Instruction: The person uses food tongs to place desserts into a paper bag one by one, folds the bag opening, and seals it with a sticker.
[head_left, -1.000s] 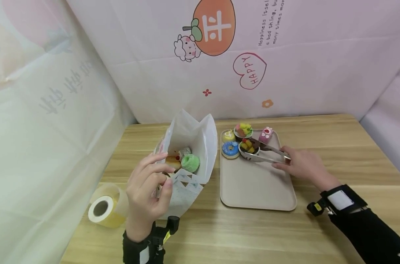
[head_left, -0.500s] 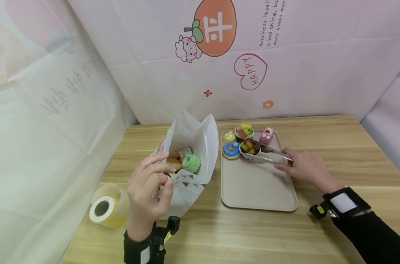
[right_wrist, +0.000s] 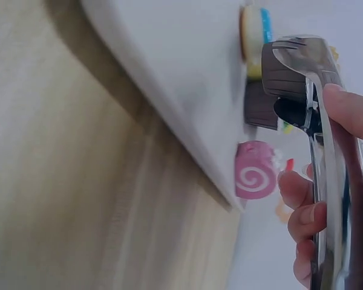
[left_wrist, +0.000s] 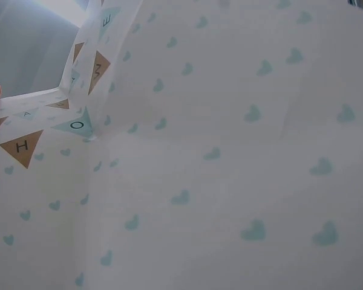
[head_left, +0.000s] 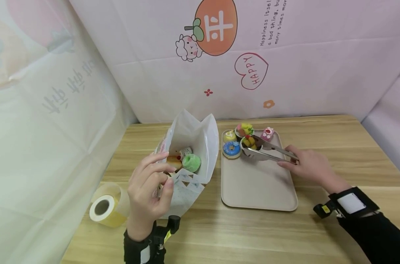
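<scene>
My right hand [head_left: 310,165] grips metal tongs [right_wrist: 330,151], whose tips stand on either side of a fruit-topped chocolate cupcake [head_left: 251,143]. In the right wrist view its brown base sits slightly off the tray surface. Beside it on the beige tray [head_left: 259,190] are another fruit-topped cupcake [head_left: 244,129], a blue doughnut [head_left: 231,149], a small yellow cake [head_left: 230,136] and a pink swirl roll [right_wrist: 255,170]. My left hand [head_left: 148,190] holds the near-left rim of a white paper bag [head_left: 186,198], fingers bent at its edge. Inside lie a green cake [head_left: 191,162] and other pastries.
A roll of clear yellowish tape [head_left: 109,211] stands left of the left hand on the wooden table [head_left: 219,238]. Printed cloth [head_left: 302,73] hangs behind the table and along both sides. The bag's mouth gapes toward the tray.
The tongs and right hand have shifted slightly right, and the cupcake between the tips has risen a little and tilted. The left hand and bag look the same.
</scene>
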The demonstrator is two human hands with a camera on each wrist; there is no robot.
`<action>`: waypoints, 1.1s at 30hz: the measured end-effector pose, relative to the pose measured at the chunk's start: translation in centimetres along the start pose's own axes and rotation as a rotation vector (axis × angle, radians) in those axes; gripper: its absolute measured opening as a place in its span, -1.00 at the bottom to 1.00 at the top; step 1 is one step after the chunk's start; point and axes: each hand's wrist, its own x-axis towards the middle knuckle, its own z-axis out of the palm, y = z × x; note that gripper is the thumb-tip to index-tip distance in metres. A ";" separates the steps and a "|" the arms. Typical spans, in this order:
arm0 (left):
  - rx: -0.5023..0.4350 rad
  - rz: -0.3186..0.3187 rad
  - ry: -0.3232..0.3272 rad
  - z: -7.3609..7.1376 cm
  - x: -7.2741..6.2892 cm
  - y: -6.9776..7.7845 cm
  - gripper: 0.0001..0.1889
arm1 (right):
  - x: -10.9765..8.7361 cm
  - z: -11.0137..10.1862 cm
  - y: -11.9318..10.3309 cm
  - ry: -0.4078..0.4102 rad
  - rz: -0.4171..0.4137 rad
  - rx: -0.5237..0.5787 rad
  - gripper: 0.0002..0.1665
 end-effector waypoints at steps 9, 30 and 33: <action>0.000 -0.004 -0.005 -0.1 0.0 0.0 -0.53 | -0.2 -2.3 -1.5 0.034 -0.041 -0.006 -0.54; -0.006 -0.005 0.009 -0.1 0.3 0.1 -0.53 | -0.7 -8.2 -5.2 0.162 -0.190 -0.066 -0.61; -0.005 -0.009 0.006 -0.1 0.3 0.1 -0.53 | -0.7 -8.9 -5.7 0.190 -0.222 -0.083 -0.59</action>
